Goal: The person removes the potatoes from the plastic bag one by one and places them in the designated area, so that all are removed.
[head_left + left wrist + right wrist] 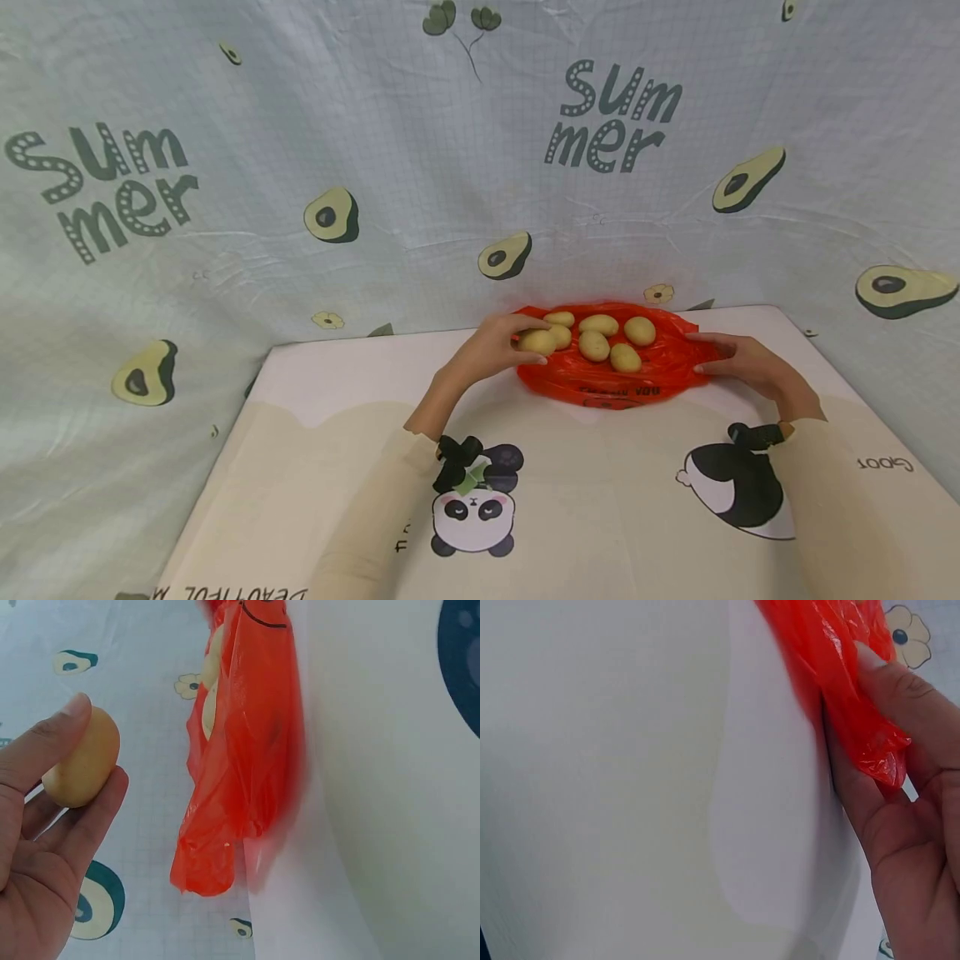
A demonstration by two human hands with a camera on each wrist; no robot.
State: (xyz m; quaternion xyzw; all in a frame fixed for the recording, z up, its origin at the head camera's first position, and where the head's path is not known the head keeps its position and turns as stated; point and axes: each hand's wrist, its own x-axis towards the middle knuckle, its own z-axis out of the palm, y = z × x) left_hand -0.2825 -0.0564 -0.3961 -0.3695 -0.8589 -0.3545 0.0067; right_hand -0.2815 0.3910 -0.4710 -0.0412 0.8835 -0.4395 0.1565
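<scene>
A red plastic bag [551, 385] lies spread at the far side of the table, with several potatoes [594, 346] on it. Between thumb and fingers, my left hand [495, 346] holds one potato [88, 761] over the bag's left end. In the left wrist view this potato is apart from the bag, which hangs to its right. My right hand [748, 362] grips the bag's right end, thumb above and fingers below, as the right wrist view shows the red plastic [855, 712] bunched between them.
The table [600, 500] has a pale cover with printed pandas and lettering. Behind it hangs a light curtain [420, 183] printed with avocados and "summer", close to the table's back edge. Black straps [756, 436] sit on both wrists.
</scene>
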